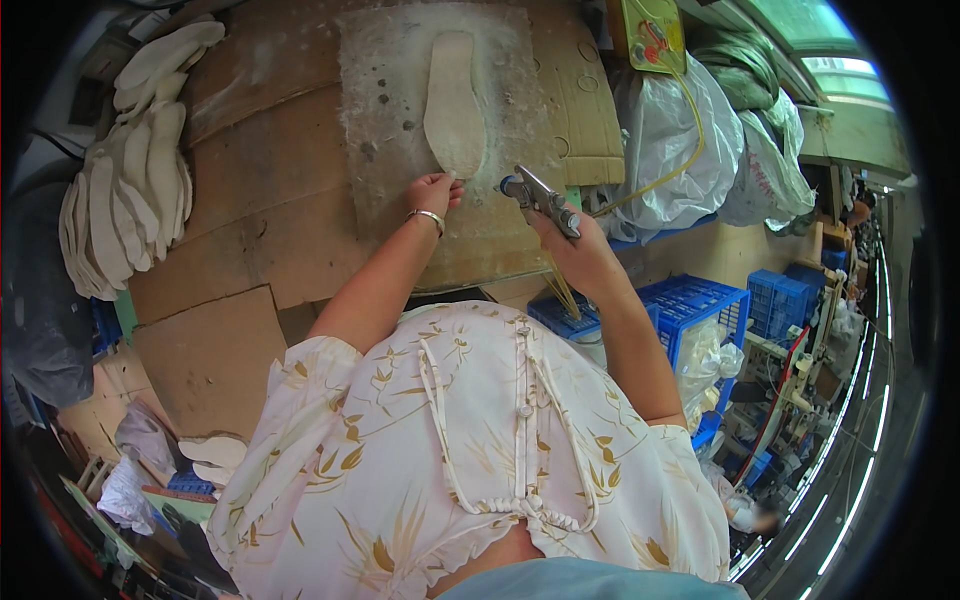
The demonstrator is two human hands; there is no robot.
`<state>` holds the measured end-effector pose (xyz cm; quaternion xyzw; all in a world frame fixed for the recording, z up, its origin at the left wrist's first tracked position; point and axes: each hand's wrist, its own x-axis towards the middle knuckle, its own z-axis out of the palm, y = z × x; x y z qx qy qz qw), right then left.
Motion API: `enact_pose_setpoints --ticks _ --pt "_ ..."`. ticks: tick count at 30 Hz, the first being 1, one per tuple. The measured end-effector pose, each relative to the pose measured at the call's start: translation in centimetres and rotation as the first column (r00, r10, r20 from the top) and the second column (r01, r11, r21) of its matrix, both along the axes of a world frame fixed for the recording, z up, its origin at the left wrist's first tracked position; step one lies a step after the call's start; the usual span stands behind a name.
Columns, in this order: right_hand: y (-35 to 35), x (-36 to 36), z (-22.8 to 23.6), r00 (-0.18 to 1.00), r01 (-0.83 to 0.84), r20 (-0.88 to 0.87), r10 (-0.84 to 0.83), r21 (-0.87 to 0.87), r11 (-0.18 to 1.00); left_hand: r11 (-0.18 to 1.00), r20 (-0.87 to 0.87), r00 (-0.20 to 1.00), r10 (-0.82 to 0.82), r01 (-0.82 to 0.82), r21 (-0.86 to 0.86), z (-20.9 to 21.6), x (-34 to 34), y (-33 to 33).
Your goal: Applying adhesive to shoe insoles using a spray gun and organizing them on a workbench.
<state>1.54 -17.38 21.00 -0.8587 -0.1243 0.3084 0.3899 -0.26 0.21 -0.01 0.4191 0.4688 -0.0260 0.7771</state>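
A cream, sole-shaped insole [455,105] lies flat, its long side pointing away from me, on a whitish, stained sheet [385,190]. My left hand [436,196], with a bangle at the wrist, pinches the near end of this insole between thumb and fingers. To the right, my right hand [580,250] is wrapped round a metal spray gun [540,200]. Its nozzle points left and away, apart from the insole. A yellowish hose [650,185] runs near the gun.
Stacked cream insoles [125,190] fan out at the far left of the cardboard-covered table [260,170]. White plastic bags [675,140] and a yellow tray [655,40] stand along its right side. Blue crates [700,300] are low on my right. A cardboard flap [210,360] hangs near left.
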Motion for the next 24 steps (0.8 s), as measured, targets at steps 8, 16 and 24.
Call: enact_pose_setpoints --ticks 8,16,24 --pt "3.4 2.6 0.6 0.995 -0.009 0.100 0.002 0.076 0.997 1.000 0.023 1.000 0.008 -0.008 -0.010 -0.6 0.1 0.0" --pt "7.4 6.5 2.9 0.992 0.042 0.117 -0.054 0.098 0.994 1.000 0.023 1.000 0.000 0.000 -0.009 -0.7 0.0 0.1" --pt "9.2 10.1 2.7 0.974 0.113 0.174 -0.144 0.178 0.977 0.999 0.007 1.000 0.020 -0.020 -0.032 -0.2 0.0 -0.2"
